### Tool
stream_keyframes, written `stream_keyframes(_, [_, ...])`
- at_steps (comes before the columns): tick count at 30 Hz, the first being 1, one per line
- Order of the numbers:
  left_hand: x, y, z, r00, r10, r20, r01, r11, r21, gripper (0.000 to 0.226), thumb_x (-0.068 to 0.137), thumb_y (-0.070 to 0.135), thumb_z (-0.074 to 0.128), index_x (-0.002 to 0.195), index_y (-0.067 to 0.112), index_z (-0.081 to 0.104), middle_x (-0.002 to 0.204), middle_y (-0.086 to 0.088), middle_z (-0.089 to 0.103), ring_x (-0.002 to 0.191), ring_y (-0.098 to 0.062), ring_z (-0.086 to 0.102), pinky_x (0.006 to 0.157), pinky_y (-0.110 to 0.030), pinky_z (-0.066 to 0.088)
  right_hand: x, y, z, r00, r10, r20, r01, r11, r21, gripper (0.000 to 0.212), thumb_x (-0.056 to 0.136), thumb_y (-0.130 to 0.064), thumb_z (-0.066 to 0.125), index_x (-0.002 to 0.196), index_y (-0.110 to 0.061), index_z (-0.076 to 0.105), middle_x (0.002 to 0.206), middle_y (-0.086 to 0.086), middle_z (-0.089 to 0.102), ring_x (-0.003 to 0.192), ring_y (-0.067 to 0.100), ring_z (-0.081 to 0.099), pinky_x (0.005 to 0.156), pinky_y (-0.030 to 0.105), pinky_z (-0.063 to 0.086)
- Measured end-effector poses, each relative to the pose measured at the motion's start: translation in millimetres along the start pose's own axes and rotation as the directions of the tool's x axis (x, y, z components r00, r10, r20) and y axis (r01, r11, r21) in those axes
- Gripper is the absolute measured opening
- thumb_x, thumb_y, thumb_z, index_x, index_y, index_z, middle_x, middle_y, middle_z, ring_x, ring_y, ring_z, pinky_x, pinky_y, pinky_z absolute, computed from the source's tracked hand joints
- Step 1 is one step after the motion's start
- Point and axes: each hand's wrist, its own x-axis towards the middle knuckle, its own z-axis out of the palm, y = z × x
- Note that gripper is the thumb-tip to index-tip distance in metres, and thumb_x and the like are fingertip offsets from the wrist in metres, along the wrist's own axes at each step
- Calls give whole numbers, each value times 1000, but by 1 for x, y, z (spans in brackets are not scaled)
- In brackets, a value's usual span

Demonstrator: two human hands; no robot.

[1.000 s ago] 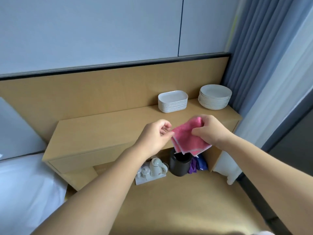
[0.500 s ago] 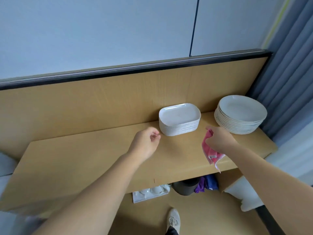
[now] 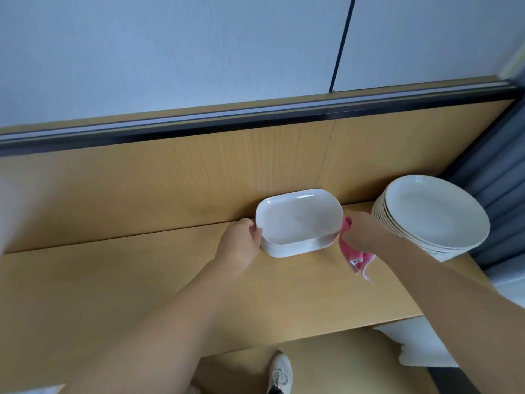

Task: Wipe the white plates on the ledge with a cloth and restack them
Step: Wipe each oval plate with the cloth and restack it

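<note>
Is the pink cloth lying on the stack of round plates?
No, the right hand holds the pink cloth between the rectangular plates and the round plates.

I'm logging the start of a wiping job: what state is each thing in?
Stack of white rounded-rectangular plates: stacked, resting on wooden ledge.
Stack of white round plates: stacked, untouched.
Pink cloth: bunched, gripped, tail hanging.
Left hand: grips rectangular stack's left end.
Right hand: holds cloth beside stack's right end.

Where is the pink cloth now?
Head view, right of centre: the pink cloth hangs from the right hand, between the oblong plate stack and the round plate stack.
</note>
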Motion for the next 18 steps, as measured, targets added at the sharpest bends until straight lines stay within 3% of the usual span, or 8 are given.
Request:
stream_keyframes(4, [18,-2,11,998,-7,61,10,999,-42,23,96,27,56,105,6,62,94,-4,65,86,-21,60,73,-30,46,13,1,3,998,-20,65,17,999,44,15,89,-13,42,85,-10,56,84,7,61,75,21,56,73,34,48])
stream_keyframes(8, [29,1,16,998,-32,47,36,996,-86,32,91,20,64,117,4,57,104,-8,59,92,-22,57,76,-25,39,22,4,2,998,-24,66,12,984,176,17,87,-10,42,90,-5,59,90,14,65,88,29,61,83,41,50])
stream_keyframes(11, [38,1,19,996,-80,35,83,993,-86,25,87,14,66,109,4,57,105,-12,59,93,-26,58,74,-28,40,29,8,2,998,-39,48,28,976,216,14,82,-8,44,85,0,56,80,15,61,77,28,56,75,40,49])
stream_keyframes(13, [42,1,19,995,-93,48,97,991,-91,11,87,9,63,96,5,59,98,-12,62,89,-29,62,70,-31,45,30,8,2,999,-46,28,39,975,218,11,80,-8,46,80,-1,54,77,17,58,72,25,52,66,36,44])
stream_keyframes(15, [42,1,19,993,-100,55,107,985,-137,10,87,5,61,97,5,60,88,-6,62,84,-27,63,71,-34,50,30,7,2,998,-69,7,66,975,214,11,79,-7,46,80,-1,54,81,22,62,70,27,53,65,35,45])
stream_keyframes(18, [40,2,18,993,-108,53,116,980,-161,14,88,3,57,100,8,59,78,5,54,78,-18,56,63,-25,40,28,6,2,994,-107,-8,107,974,202,10,79,-4,44,80,-1,53,80,22,61,70,28,55,65,37,46])
